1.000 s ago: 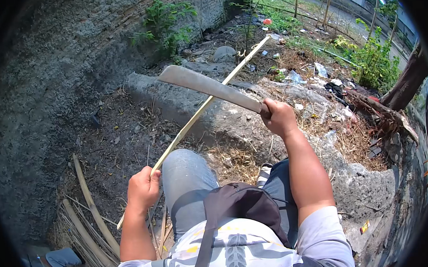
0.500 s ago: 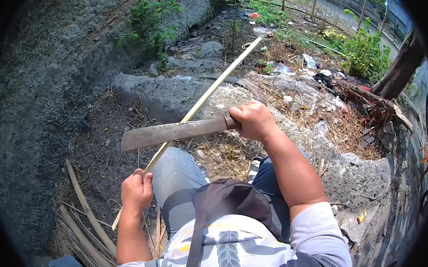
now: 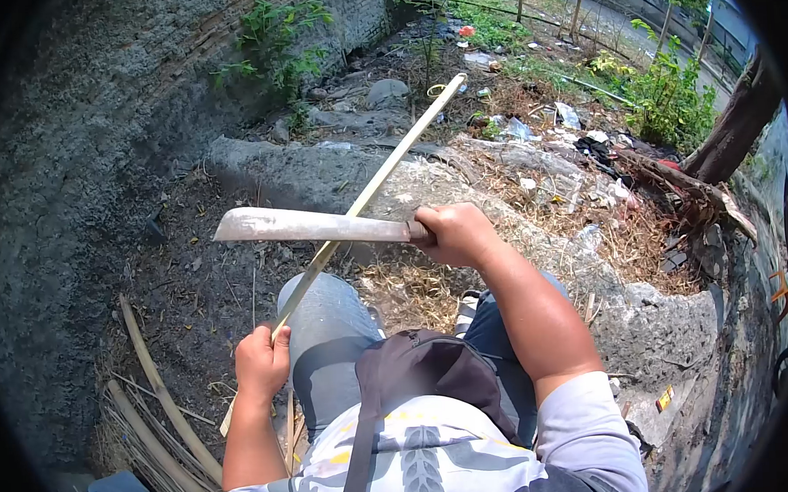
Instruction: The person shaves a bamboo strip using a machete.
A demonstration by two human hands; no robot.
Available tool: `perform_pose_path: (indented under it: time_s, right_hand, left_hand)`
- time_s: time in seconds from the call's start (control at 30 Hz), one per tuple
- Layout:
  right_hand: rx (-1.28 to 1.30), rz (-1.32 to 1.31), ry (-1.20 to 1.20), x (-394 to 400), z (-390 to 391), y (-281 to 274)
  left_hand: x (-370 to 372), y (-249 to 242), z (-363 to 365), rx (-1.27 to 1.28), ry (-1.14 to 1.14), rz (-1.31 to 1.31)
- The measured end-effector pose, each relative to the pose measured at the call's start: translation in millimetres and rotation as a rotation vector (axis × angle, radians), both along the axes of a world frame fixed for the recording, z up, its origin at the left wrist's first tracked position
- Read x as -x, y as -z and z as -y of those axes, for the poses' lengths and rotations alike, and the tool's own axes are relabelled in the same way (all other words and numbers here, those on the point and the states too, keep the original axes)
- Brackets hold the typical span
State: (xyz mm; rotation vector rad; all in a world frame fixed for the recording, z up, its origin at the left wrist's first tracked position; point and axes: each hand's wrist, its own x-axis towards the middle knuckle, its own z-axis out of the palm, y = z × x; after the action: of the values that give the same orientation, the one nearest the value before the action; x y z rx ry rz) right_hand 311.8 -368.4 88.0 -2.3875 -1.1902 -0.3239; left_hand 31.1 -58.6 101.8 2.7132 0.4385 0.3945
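The right grip (image 3: 456,234) has slid a bit down and toward the left grip (image 3: 262,364) since half a second ago, and the tip of the big knife (image 3: 313,225) has come up, so now the tip sits a little higher than the handle (image 3: 420,233). The blade looks paler and shinier too. The far end of the stick (image 3: 390,164) has swung a bit to the left. The left grip is closed on the stick near its low end, with the thumb up along it, and a short bit of the stick pokes out behind that hand. The right grip is closed tight around the handle. The stick goes up and away from the left grip, over the left knee (image 3: 326,307), and the blade lies across it, between the two grips. I can't tell if they touch. The stick is long, thin and light yellow, mostly straight, with a little curl (image 3: 437,90) by its far end. The knife is wide and gray with a slanted tip, and its handle is brown. Below the right grip is a dark bag (image 3: 432,378), and below and left of the left grip are long bent strips (image 3: 156,374) on the ground.
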Motion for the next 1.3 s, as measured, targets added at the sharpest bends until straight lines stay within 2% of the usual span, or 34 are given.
perform_pose_path:
  time_s: [0.03,0.17,0.3,0.37,0.4,0.5,0.57,0.63,0.73,0.87,1.03,1.17,1.23,1.3]
  right_hand:
    - [0.047,0.03,-0.125,3.0,-1.8,-5.9]
    - [0.059,0.124,-0.081,-13.4,2.0,7.4]
    - [-0.119,-0.272,0.302,-40.1,20.9,11.5]
    - [-0.204,-0.439,0.403,-44.4,28.2,13.6]
    - [-0.195,-0.425,0.424,-46.6,29.1,17.7]
    - [-0.122,-0.286,0.366,-37.6,24.4,15.0]
    - [0.01,-0.123,0.222,-25.7,15.9,14.0]
    - [0.014,-0.108,0.041,-10.2,4.0,10.5]
    - [0.157,0.002,-0.112,0.6,-6.4,2.7]
    - [0.168,-0.177,-0.018,-19.0,5.2,9.3]
    - [0.154,-0.168,0.023,-19.9,0.6,10.0]
    - [0.127,-0.17,-0.01,2.8,-11.8,-6.2]
    - [0.097,-0.118,-0.069,6.7,-20.8,4.2]
    - [0.094,-0.043,-0.107,0.8,-18.6,3.7]
  left_hand:
    - [0.4,0.2,0.5,0.028,0.013,0.02]
    - [11.3,-1.8,-0.9,0.114,0.038,0.038]
    - [30.7,0.2,-7.3,0.12,-0.025,-0.012]
    - [37.2,0.6,-7.5,0.096,-0.029,-0.042]
    - [36.4,1.0,-7.3,0.103,-0.025,-0.044]
    - [27.8,5.3,-0.9,0.158,-0.02,-0.049]
    - [18.4,9.2,4.0,0.236,-0.013,-0.069]
    - [11.8,16.5,8.2,0.326,-0.002,-0.083]
    - [8.7,28.8,3.9,0.39,0.023,-0.14]
    - [14.9,10.2,5.8,0.419,0.066,-0.224]
    - [6.9,12.2,6.5,0.549,-0.001,-0.218]
    - [-5.7,28.3,6.8,0.556,-0.001,-0.173]
    - [-17.4,18.3,17.2,0.598,-0.021,-0.181]
    - [-22.5,3.9,24.7,0.522,-0.007,-0.173]
